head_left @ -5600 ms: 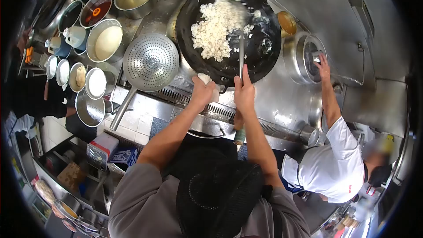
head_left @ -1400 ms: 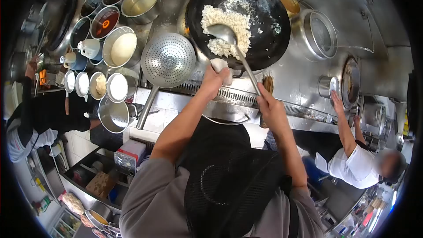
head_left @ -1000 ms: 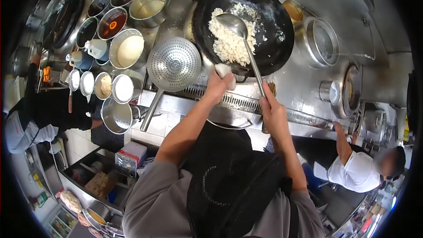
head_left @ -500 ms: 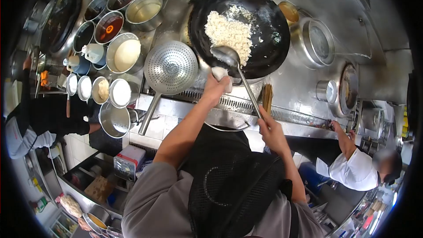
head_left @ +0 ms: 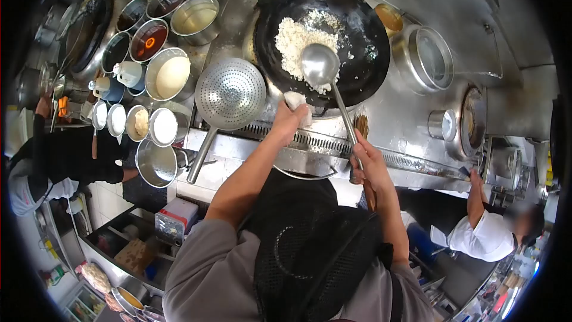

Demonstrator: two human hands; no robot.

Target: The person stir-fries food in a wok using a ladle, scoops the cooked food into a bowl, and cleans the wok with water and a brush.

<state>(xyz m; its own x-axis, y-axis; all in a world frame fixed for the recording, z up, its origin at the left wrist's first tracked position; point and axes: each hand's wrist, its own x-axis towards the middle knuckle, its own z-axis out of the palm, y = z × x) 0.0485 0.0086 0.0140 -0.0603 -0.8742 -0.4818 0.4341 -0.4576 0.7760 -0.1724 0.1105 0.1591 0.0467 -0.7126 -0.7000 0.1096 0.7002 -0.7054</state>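
Note:
A black wok (head_left: 364, 68) sits on the stove with a heap of white rice (head_left: 291, 39) on its left side. My left hand (head_left: 288, 121) is closed around a folded white cloth (head_left: 296, 100) at the wok's near rim, by its loop handle. My right hand (head_left: 372, 164) grips the long handle of a steel ladle (head_left: 320, 64). The ladle's round bowl lies over the near part of the rice and hides some of it. Whether the bowl touches the rice, I cannot tell.
A perforated strainer (head_left: 230, 92) rests left of the wok, its handle toward me. Several metal pots of sauces and powders, including a pale one (head_left: 168, 74), crowd the left. A bamboo brush (head_left: 361, 124) stands near my right hand. Co-workers (head_left: 479, 232) stand on both sides.
The ladle has turned so its bowl shows as a broad round face, and it has shifted slightly right. My right hand has changed its angle. My left hand stays at the rim.

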